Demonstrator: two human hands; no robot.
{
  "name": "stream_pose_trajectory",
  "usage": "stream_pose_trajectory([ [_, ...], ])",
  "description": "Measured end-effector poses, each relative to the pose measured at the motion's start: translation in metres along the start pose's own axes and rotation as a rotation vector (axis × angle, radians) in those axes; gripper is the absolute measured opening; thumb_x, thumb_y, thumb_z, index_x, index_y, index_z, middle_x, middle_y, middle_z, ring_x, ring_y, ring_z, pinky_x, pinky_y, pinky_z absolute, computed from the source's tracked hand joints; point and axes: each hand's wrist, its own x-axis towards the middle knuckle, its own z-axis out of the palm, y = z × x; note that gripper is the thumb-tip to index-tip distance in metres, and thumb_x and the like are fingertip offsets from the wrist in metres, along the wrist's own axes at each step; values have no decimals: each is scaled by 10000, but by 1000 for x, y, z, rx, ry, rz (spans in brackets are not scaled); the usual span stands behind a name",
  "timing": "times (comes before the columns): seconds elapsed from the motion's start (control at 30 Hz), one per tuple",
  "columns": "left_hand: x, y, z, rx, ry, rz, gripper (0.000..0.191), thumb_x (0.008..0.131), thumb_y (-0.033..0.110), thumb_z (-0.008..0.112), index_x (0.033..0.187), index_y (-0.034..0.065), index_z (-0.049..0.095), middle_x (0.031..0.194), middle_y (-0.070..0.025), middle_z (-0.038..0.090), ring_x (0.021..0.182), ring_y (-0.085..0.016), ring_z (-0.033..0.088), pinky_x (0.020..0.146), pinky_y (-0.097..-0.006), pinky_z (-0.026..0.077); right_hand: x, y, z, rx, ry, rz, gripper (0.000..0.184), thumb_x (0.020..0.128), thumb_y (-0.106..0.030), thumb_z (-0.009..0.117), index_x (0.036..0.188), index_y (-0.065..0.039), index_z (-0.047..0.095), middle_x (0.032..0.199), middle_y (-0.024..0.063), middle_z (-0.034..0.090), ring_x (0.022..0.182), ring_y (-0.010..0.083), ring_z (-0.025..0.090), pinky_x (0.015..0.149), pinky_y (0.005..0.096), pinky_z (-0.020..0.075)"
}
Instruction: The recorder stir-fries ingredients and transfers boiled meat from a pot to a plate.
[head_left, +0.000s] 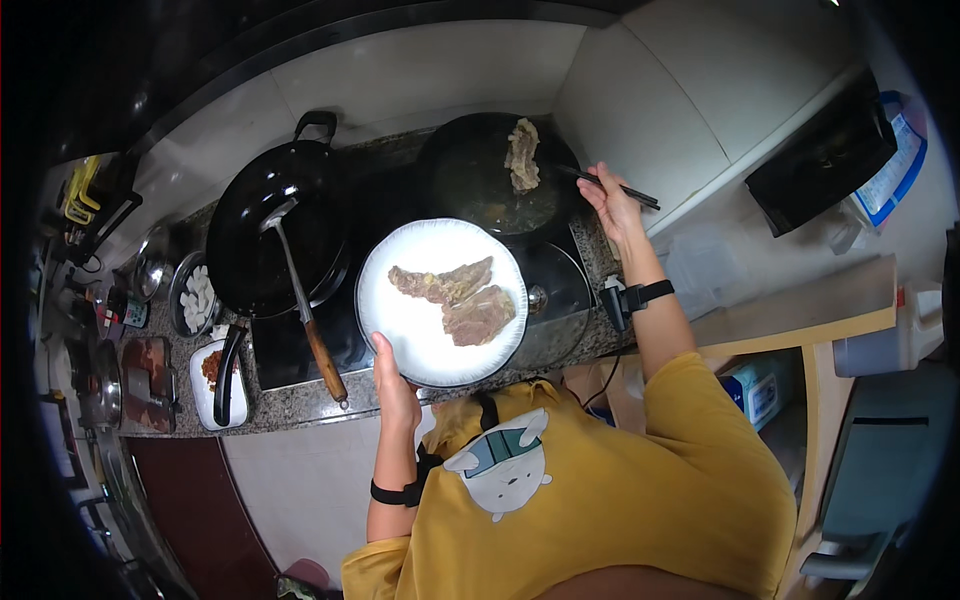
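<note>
My left hand (394, 390) grips the near left rim of a white plate (405, 337). Two pieces of cooked meat (480, 315) lie on the plate. My right hand (615, 206) holds dark chopsticks (637, 196) that reach left over a wide dark pan (465, 165) at the back. Another strip of meat (523, 156) shows over this pan, near the chopstick tips. Whether the tips pinch it, I cannot tell. Liquid seems to lie in the pan. Partly covered by the plate, a glass lid (559, 330) is on the cooktop's right side.
A black wok (277, 225) holds a wooden-handled spatula (319, 356) at left. Beside it are a bowl of white cubes (196, 300), a white dish (232, 401) with reddish bits and a black-handled utensil (229, 375), and a cleaver (146, 386) on a board. A tiled wall (652, 97) borders the right.
</note>
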Motion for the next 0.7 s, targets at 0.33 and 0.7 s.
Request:
stream_pose_trajectory([
  [0.33, -3, -5, -6, -39, -19, 34, 726, 914, 599, 383, 1317, -5, 373, 1239, -122, 507, 1075, -197, 540, 849, -309, 454, -107, -66, 90, -387, -463, -75, 186, 896, -140, 605, 875, 44, 626, 808, 122, 655, 695, 171, 672, 622, 233, 559],
  [0.7, -19, -4, -20, -83, -137, 53, 723, 933, 554, 384, 1394, 4, 293, 1383, -125, 394, 1258, -240, 404, 1040, -361, 325, -194, -56, 130, -911, -674, -428, 158, 785, -25, 636, 921, 54, 645, 747, 132, 649, 635, 154, 648, 564, 239, 487],
])
